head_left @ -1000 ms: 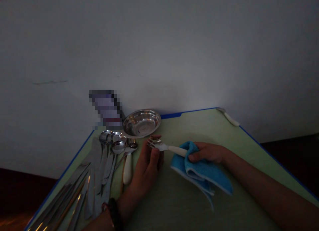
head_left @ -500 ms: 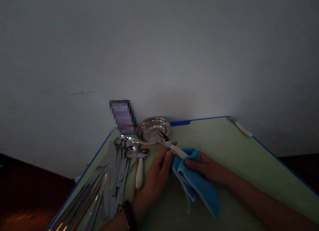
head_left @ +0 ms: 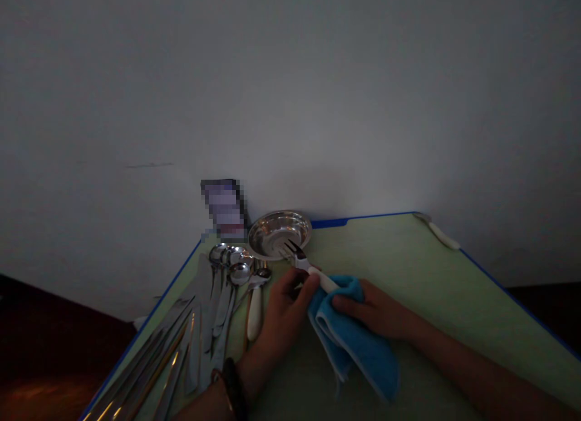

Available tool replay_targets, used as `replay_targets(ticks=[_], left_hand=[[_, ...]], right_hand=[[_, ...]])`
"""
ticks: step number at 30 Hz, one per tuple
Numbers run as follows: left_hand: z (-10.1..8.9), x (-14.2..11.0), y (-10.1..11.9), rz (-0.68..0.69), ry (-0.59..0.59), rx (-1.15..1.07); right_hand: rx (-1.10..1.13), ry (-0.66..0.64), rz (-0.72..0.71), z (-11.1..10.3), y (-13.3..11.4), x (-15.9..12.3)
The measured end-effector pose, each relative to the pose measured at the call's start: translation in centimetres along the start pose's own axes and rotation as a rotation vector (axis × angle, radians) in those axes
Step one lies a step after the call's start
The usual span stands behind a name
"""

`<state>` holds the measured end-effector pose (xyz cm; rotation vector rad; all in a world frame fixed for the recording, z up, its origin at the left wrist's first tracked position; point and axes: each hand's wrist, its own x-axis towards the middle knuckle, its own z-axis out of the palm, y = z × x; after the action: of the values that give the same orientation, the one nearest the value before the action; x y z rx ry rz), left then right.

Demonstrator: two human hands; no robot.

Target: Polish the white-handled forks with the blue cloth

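A fork (head_left: 299, 259) with a white handle points up and left, its tines in front of the metal bowl (head_left: 258, 234). My left hand (head_left: 288, 303) is closed on the fork's handle near the neck, thumb on top. My right hand (head_left: 374, 306) grips a blue cloth (head_left: 363, 354) that is wrapped around the handle's lower end. The rest of the cloth hangs down toward me. Left of my left hand lies another white-handled utensil (head_left: 255, 312), beside several metal spoons (head_left: 239, 273).
Several table knives (head_left: 170, 372) lie along the left side of the green table (head_left: 445, 300). A blurred-out phone-like screen (head_left: 226, 208) leans at the wall behind the spoons. Another white-handled utensil (head_left: 442, 234) rests at the far right edge.
My left hand's thumb has come onto the fork's handle, and its fingers have closed around it. Fork and cloth have shifted slightly down and left; my right hand keeps its hold.
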<state>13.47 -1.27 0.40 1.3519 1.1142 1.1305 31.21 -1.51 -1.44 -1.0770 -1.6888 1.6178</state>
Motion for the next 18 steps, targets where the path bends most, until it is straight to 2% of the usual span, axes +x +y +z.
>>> replay_targets(ticks=[10,14,18], left_hand=[[0.2,0.7,-1.1,-0.135,0.192,-0.268],[-0.2,0.8,-1.1,-0.072,0.15,-0.182],[-0.3,0.5,-0.6,0.008,0.036,-0.055]], right_hand=[[-0.176,0.082,-0.034,0.4,-0.7,0.2],[-0.146,0.041,-0.061,0.4,-0.7,0.2],[-0.093,0.023,-0.036,0.3,-0.2,0.1]])
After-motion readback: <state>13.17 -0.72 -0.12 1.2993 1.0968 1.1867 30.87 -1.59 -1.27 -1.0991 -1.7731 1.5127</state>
